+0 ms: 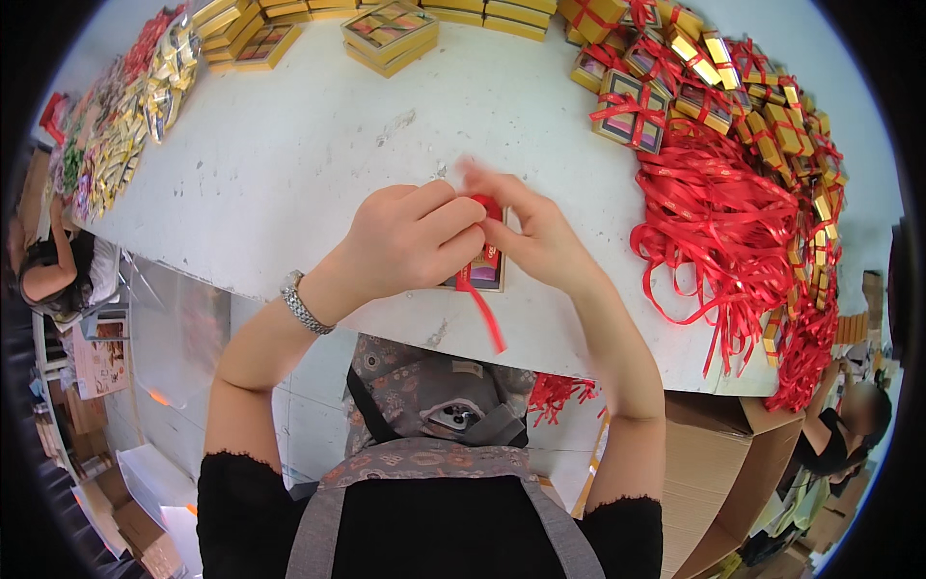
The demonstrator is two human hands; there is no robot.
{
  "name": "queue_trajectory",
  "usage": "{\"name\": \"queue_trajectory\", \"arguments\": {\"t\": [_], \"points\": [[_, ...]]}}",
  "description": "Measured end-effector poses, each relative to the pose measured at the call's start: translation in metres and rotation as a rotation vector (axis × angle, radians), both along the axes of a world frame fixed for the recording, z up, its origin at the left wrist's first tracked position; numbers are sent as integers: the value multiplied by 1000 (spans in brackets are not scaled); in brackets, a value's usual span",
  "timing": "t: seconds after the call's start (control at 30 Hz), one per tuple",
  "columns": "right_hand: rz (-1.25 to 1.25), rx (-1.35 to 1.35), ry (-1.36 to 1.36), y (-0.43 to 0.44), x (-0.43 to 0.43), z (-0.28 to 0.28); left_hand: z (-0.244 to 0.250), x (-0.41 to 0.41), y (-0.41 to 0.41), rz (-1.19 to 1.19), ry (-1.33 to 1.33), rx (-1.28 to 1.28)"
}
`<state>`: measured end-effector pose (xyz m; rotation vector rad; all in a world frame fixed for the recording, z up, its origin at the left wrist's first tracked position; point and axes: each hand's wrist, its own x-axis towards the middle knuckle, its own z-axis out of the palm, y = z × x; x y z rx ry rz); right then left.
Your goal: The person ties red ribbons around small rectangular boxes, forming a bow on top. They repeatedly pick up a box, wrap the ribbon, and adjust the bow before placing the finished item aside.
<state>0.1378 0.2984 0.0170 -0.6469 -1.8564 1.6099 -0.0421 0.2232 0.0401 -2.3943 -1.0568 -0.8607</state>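
Observation:
A small window-lidded box (494,275) lies on the white table below my hands, mostly covered by them. Printed red ribbon (486,318) crosses its lid, and one loose tail hangs past the near edge. My left hand (416,235), with a metal watch on its wrist, pinches the ribbon over the box. My right hand (532,231) is curved round the ribbon's upper part, its thumb against the left fingertips. The right index finger is blurred, and its hold on the ribbon is partly hidden.
Loose red ribbons (716,217) heap at the right, beside piled ribbon-tied gold boxes (629,112). Untied gold boxes (391,36) stack at the far edge. Wrapped packets (116,159) pile at the left. A cardboard carton (702,463) stands below the table. People sit at both sides.

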Motion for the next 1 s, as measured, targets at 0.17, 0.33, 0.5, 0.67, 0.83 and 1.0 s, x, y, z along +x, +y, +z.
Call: {"name": "queue_trajectory", "arguments": {"t": [0.17, 0.33, 0.5, 0.67, 0.83, 1.0], "points": [[-163, 346, -60, -8, 15, -14, -14, -19, -12, 36, -144, -137], [-238, -456, 449, -35, 12, -34, -37, -14, -27, -96, -880, -533], [-90, -681, 639, -24, 7, -34, -27, 2, -11, -527, -1622, -1093], [-84, 43, -32, -18, 13, -33, -25, -2, -18, 126, -1050, -1032], [17, 968, -188, -22, 9, -20, -35, 1, -27, 195, -1099, -956], [-23, 1172, -455, -46, 11, -5, -41, 6, -29, 245, -1162, -914]]}}
